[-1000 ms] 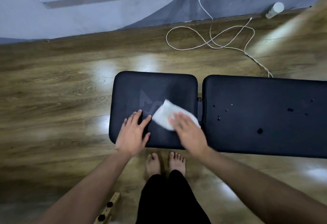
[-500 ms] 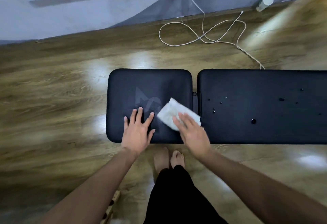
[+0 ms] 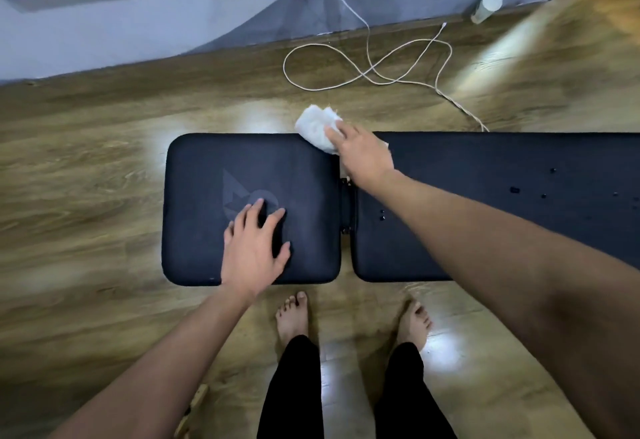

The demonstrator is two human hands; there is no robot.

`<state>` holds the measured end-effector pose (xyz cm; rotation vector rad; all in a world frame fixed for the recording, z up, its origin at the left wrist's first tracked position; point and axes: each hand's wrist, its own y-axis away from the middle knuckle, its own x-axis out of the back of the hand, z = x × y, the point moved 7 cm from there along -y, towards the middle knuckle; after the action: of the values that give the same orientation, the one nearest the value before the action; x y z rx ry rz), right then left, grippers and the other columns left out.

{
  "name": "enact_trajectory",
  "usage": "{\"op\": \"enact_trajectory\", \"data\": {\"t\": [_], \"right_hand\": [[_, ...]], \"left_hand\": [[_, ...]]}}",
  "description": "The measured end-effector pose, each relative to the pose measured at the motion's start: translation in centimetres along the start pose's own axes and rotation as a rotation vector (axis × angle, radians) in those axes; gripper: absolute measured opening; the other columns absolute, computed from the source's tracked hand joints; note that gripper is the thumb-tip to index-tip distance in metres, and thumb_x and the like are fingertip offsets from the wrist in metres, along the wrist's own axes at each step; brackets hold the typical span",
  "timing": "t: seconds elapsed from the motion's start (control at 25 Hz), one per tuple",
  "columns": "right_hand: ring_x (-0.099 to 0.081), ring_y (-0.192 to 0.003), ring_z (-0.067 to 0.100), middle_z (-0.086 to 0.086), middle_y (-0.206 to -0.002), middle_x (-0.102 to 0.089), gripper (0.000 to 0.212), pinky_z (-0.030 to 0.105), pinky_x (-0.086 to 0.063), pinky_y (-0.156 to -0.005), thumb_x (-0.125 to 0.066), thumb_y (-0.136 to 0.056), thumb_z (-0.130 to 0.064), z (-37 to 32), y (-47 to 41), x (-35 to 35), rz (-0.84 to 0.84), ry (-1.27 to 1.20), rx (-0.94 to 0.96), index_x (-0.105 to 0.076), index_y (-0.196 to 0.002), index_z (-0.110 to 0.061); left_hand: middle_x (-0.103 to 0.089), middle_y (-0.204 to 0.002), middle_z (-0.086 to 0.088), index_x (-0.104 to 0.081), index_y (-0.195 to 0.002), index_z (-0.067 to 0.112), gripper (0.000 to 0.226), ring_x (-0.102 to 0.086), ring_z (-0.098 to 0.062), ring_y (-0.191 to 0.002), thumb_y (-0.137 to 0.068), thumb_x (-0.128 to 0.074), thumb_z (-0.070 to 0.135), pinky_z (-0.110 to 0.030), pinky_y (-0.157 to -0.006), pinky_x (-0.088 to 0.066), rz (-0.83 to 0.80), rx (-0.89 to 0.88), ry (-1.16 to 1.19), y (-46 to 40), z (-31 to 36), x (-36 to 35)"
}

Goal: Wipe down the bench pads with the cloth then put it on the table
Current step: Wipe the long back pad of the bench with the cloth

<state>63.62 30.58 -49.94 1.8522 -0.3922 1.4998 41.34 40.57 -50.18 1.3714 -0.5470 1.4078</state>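
Two black bench pads lie side by side on the floor: a short left pad [image 3: 207,196] with a faint logo and a longer right pad [image 3: 519,168] dotted with water drops. A white cloth [image 3: 315,127] sits at the far edge of the bench, over the gap between the pads, bunched and hanging partly past the edge. My right hand [image 3: 360,154] presses on it with fingers laid flat. My left hand [image 3: 254,248] rests flat with spread fingers on the left pad's near half.
A white charging cable [image 3: 374,68] loops on the wooden floor behind the bench, plugged in at the wall. A pale bottle [image 3: 486,7] stands by the wall at the right. My bare feet [image 3: 294,314] stand close to the bench's near edge.
My right hand has swept the cloth from the near middle of the left pad to the bench's far edge by the gap. My left hand stayed on the left pad.
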Motion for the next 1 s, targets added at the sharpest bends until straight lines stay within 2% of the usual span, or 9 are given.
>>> {"op": "enact_trajectory", "data": {"t": [0.08,0.2,0.32,0.48,0.56,0.64,0.72,0.84,1.0], "right_hand": [[-0.043,-0.128,0.033,0.015,-0.148,-0.037,0.063,0.040,-0.036,-0.102,-0.050,-0.088,0.001,1.4,1.5,-0.3,-0.003,-0.018,-0.006,-0.030,-0.147,-0.010],[-0.052,-0.125,0.035,0.019,-0.145,-0.047,0.056,0.044,-0.045,-0.102,-0.044,-0.087,0.000,0.9,10.7,-2.8,-0.029,-0.045,0.051,-0.044,-0.143,-0.006],[-0.062,-0.118,0.033,0.017,-0.135,-0.060,0.061,0.041,-0.057,-0.091,-0.062,-0.071,0.007,0.2,19.6,-5.2,0.012,-0.191,0.120,-0.061,-0.130,-0.008],[-0.061,-0.120,0.036,0.018,-0.133,-0.061,0.051,0.047,-0.054,-0.096,-0.047,-0.079,0.002,1.6,18.4,-5.3,-0.007,-0.176,0.200,-0.063,-0.127,-0.006],[-0.054,-0.127,0.040,0.023,-0.139,-0.054,0.054,0.049,-0.045,-0.106,-0.051,-0.080,0.007,4.1,13.2,-3.7,0.050,-0.134,0.135,-0.056,-0.133,-0.002],[-0.032,-0.143,0.035,0.020,-0.154,-0.035,0.064,0.044,-0.022,-0.121,-0.054,-0.086,0.005,6.8,7.5,-2.4,0.023,-0.092,0.045,-0.037,-0.147,-0.007],[-0.022,-0.147,0.031,0.014,-0.160,-0.024,0.067,0.040,-0.014,-0.121,-0.051,-0.090,0.000,8.3,3.9,-1.7,0.013,-0.091,-0.002,-0.027,-0.151,-0.012],[-0.028,-0.143,0.033,0.014,-0.159,-0.025,0.067,0.044,-0.027,-0.115,-0.049,-0.088,0.000,7.8,5.0,-2.0,0.030,-0.154,-0.062,-0.028,-0.151,-0.012],[-0.051,-0.129,0.038,0.021,-0.144,-0.049,0.058,0.047,-0.048,-0.103,-0.046,-0.081,0.006,3.1,17.5,-5.6,0.101,-0.203,0.023,-0.050,-0.138,-0.003]], "left_hand": [[-0.036,-0.156,-0.011,-0.047,-0.145,0.032,0.063,-0.034,-0.035,-0.142,-0.087,-0.067,0.044,-0.057,-0.110,-0.037,0.002,0.037,0.053,-1.6,3.0,-0.3],[-0.023,-0.163,-0.010,-0.040,-0.149,0.037,0.067,-0.019,-0.038,-0.148,-0.088,-0.066,0.047,-0.063,-0.115,-0.027,-0.071,0.164,0.076,-2.4,6.9,-2.0],[-0.009,-0.167,-0.012,-0.028,-0.154,0.039,0.077,-0.007,-0.041,-0.152,-0.088,-0.064,0.054,-0.066,-0.117,-0.019,-0.123,0.153,-0.018,-1.8,8.6,-3.4],[-0.011,-0.167,-0.013,-0.026,-0.156,0.040,0.080,-0.010,-0.042,-0.152,-0.088,-0.062,0.058,-0.065,-0.117,-0.021,-0.092,0.129,-0.064,-1.6,8.3,-3.7],[-0.014,-0.166,-0.013,-0.029,-0.155,0.039,0.077,-0.013,-0.042,-0.151,-0.088,-0.063,0.056,-0.065,-0.116,-0.022,-0.074,0.128,-0.069,-1.7,8.2,-3.7],[-0.015,-0.166,-0.013,-0.031,-0.154,0.039,0.076,-0.013,-0.042,-0.151,-0.088,-0.064,0.054,-0.065,-0.116,-0.022,-0.073,0.141,-0.051,-1.7,8.2,-3.7],[-0.013,-0.166,-0.012,-0.030,-0.154,0.039,0.076,-0.011,-0.041,-0.152,-0.088,-0.065,0.053,-0.065,-0.117,-0.019,-0.079,0.149,-0.043,-1.7,8.3,-3.8],[-0.012,-0.167,-0.011,-0.029,-0.155,0.040,0.076,-0.009,-0.040,-0.152,-0.089,-0.064,0.052,-0.065,-0.118,-0.018,-0.083,0.154,-0.039,-1.6,8.3,-3.7],[-0.007,-0.167,-0.009,-0.023,-0.157,0.041,0.076,-0.006,-0.039,-0.153,-0.091,-0.060,0.055,-0.063,-0.119,-0.020,-0.132,0.146,-0.055,-1.6,8.2,-3.4]]}}
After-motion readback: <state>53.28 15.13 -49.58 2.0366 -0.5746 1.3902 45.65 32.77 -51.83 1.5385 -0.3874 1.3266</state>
